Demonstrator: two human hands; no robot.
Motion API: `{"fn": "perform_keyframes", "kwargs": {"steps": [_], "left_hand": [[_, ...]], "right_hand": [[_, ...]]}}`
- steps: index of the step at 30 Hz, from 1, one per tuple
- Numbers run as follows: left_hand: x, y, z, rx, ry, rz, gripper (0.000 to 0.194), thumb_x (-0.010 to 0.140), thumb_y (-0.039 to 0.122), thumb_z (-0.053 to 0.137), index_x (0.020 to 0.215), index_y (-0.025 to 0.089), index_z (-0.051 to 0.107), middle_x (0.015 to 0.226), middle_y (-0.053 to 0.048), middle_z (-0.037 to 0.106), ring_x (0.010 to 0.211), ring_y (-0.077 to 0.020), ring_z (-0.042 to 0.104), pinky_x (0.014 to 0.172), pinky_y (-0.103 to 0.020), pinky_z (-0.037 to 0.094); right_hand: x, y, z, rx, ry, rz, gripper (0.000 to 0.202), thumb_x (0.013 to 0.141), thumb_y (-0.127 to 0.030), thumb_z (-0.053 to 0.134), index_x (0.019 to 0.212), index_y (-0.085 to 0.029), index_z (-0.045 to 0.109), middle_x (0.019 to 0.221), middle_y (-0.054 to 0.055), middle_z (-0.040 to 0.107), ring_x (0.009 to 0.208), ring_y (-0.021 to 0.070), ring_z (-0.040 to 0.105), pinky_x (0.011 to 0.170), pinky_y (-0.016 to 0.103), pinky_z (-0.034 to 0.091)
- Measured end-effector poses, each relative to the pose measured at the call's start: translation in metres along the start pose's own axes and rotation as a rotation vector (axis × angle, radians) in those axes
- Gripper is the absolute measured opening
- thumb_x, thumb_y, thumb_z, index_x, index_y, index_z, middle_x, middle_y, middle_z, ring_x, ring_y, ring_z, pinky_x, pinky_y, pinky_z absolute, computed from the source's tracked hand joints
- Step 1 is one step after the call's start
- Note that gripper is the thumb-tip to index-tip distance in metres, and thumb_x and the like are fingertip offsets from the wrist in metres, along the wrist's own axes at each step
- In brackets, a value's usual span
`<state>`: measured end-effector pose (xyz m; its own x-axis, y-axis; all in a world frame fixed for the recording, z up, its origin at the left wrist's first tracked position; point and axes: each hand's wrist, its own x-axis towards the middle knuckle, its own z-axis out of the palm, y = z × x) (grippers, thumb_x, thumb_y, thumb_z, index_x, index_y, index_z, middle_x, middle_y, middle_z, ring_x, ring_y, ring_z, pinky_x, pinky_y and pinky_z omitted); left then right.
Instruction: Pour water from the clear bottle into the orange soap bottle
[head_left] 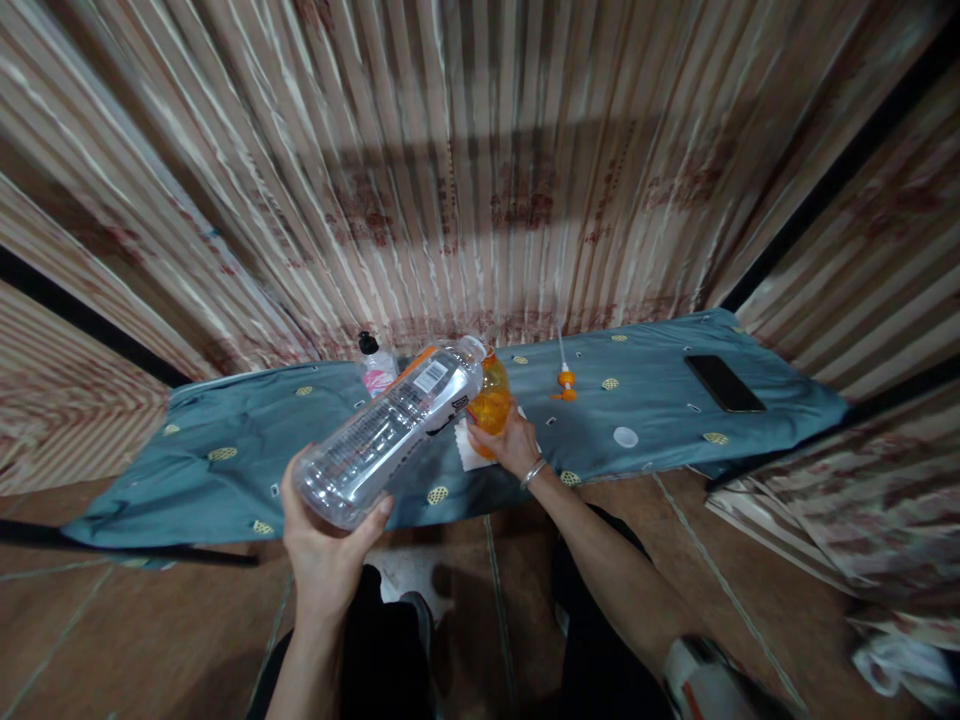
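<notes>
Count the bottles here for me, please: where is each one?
3: a clear bottle tilted in the left hand, an orange bottle in the right hand, and a black-topped bottle beyond the clear one. Others might be hidden.

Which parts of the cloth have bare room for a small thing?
The widest free patch is the left end of the cloth, bordered by the pink-labelled bottle. Another lies between the orange pump and the phone, behind the white disc. The middle is crowded: left hand with clear bottle, right hand with orange bottle, white paper.

One bottle (493, 392) is orange, the cloth (255, 425) yellow-patterned teal
</notes>
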<state>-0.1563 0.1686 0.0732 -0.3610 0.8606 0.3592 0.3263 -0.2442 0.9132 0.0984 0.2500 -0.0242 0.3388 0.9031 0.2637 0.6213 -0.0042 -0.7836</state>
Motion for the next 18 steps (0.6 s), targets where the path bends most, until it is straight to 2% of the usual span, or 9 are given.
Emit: {"fn": "perform_keyframes", "kwargs": {"steps": [5, 11, 18], "left_hand": [[-0.0002, -0.0015, -0.0007, -0.027, -0.027, -0.023, 0.107, 0.05, 0.051, 0.099, 0.142, 0.017, 0.056, 0.135, -0.017, 0.064, 0.124, -0.039, 0.068, 0.115, -0.066, 0.052], [-0.0003, 0.0003, 0.0001, -0.017, -0.006, -0.002, 0.104, 0.05, 0.05, 0.099, 0.14, 0.018, 0.058, 0.133, -0.016, 0.065, 0.123, -0.038, 0.069, 0.113, -0.063, 0.054], [0.0003, -0.0002, 0.0001, -0.027, -0.025, -0.021, 0.107, 0.049, 0.05, 0.099, 0.141, 0.017, 0.057, 0.136, -0.017, 0.065, 0.124, -0.0391, 0.068, 0.114, -0.068, 0.051]], "right_hand": [[0.0002, 0.0009, 0.0007, -0.002, 0.0, 0.014, 0.071, 0.077, -0.049, 0.087, 0.134, -0.018, 0.059, 0.113, 0.013, 0.084, 0.106, 0.034, 0.083, 0.091, 0.045, 0.067], [0.0004, 0.0012, 0.002, 0.002, 0.011, 0.009, 0.072, 0.077, -0.049, 0.087, 0.134, -0.016, 0.059, 0.111, 0.013, 0.084, 0.104, 0.0346, 0.083, 0.091, 0.047, 0.067], [-0.0007, 0.0016, 0.0007, 0.016, -0.002, 0.004, 0.07, 0.078, -0.049, 0.086, 0.134, -0.016, 0.059, 0.113, 0.015, 0.083, 0.106, 0.0353, 0.082, 0.092, 0.046, 0.066]]}}
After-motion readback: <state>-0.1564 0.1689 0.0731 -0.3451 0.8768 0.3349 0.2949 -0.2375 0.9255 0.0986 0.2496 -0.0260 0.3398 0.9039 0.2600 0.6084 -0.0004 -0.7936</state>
